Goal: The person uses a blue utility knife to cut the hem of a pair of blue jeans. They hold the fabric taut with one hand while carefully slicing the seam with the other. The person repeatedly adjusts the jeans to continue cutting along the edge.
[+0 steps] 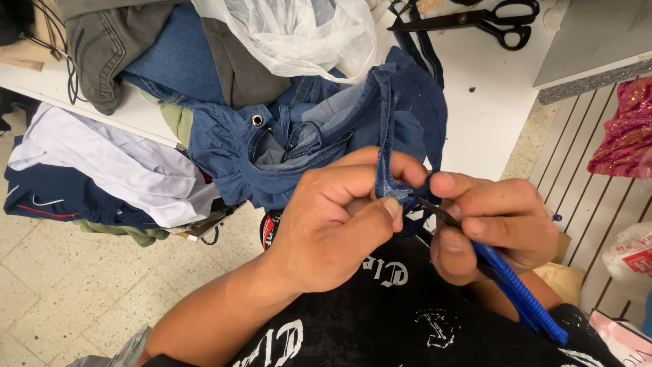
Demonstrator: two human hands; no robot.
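Observation:
My left hand [333, 221] pinches a folded edge of a dark blue denim garment [319, 129] between thumb and fingers, just above my lap. My right hand [499, 221] grips a blue-handled seam ripper [519, 292], with its thin metal tip [426, 206] pressed into the denim seam right beside my left thumb. The rest of the garment, with a metal eyelet [257, 119], trails up onto the white table [489, 102]. My black printed shirt [401, 312] fills the foreground below both hands.
A pile of jeans and folded clothes [176, 54] lies at the upper left with a white plastic bag [299, 34] on top. Black scissors [475, 19] rest on the table at the top. White and navy cloth [102, 170] hangs off the table edge. Pink sequinned fabric [625, 129] is at right.

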